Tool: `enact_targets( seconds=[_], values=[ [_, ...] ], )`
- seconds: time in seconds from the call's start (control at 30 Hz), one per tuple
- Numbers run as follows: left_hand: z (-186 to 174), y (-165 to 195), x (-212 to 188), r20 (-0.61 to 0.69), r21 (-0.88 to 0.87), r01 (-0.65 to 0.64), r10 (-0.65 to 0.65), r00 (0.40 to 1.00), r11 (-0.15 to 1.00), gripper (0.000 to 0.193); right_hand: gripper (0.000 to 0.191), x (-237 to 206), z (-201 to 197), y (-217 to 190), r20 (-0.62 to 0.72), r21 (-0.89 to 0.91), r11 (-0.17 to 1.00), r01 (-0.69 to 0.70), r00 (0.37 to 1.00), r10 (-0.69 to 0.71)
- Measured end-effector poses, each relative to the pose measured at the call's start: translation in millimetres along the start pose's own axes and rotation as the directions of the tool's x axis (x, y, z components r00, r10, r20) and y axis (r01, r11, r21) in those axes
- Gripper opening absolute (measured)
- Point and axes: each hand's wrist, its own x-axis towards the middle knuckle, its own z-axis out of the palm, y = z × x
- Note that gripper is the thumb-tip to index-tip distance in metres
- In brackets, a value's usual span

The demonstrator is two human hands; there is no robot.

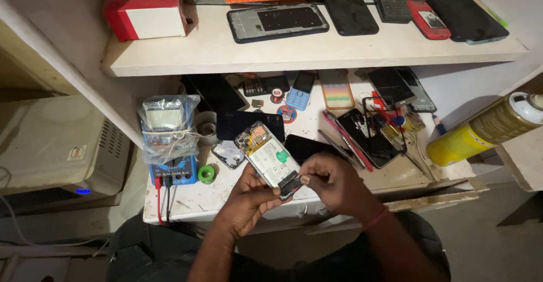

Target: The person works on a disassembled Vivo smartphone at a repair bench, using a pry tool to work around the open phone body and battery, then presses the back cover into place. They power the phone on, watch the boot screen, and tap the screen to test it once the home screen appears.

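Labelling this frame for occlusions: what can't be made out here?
All in the head view:
- Lower end of the opened phone: covered by the left hand and right hand.
- What the right fingertips pinch: too small.
- Spray can: its top is cut off by the right edge.
- Multimeter: its face is blurred by a plastic wrap.
- Phones on the upper shelf: cut off by the top edge.

Dim warm indoor light, brightest on the desk centre, deep shadows below, corners dark, slight wide-angle bending at edges
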Motion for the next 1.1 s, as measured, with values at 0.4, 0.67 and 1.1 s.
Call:
enact_targets(
  seconds=[0.4, 0.67, 1.1],
  values=[
    [-3.0, -4.0, 1.7, -0.038, 0.097, 0.047, -0.044, 0.998, 0.994, 0.066, 0.009, 6.9, -8.8, 6.8, 0.119, -0.155, 0.979, 0.131, 0.986, -0.113],
    [-2.3, -2.1, 2.2, -0.015, 0.053, 0.03, -0.03, 0.999, 0.998, 0.067, 0.008, 9.9, -7.5, 17.9, 0.145, 0.047, 0.997, 0.061, 0.987, -0.067],
    [-2.3, -3.0, 0.7, -0.056, 0.125, 0.048, -0.041, 0.998, 0.991, 0.066, 0.014, -1.2, 11.1, -16.1, -0.02, -0.422, 0.881, 0.214, 0.969, -0.246]
  ],
)
